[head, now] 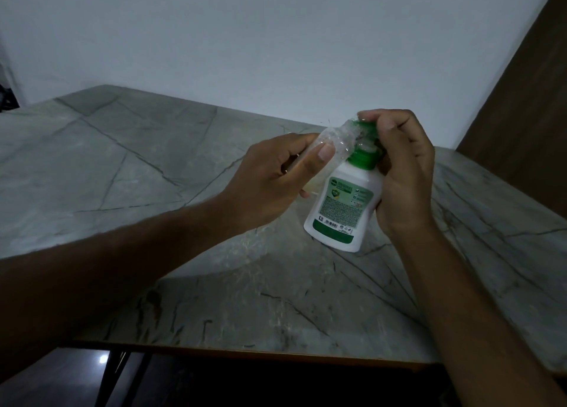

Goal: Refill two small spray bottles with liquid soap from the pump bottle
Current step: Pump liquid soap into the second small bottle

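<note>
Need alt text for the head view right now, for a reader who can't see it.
A left hand holds a small clear bottle tilted against the green pump of a white soap bottle, which the right hand grips over a grey marble-patterned table.

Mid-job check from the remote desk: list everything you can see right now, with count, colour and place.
pump bottle: one, white body with green label and green pump top, base on the table right of centre, tilted.
small spray bottle: one, clear plastic, tilted with its open end up against the green pump top; the second bottle is not in view.
table: one, grey-green marble pattern with dark veins, filling the middle of the view.
wall: pale, plain, behind the table.
brown panel: one, at the right edge.
left hand: one, holds the small spray bottle.
right hand: one, grips the pump bottle at its pump top.
</note>
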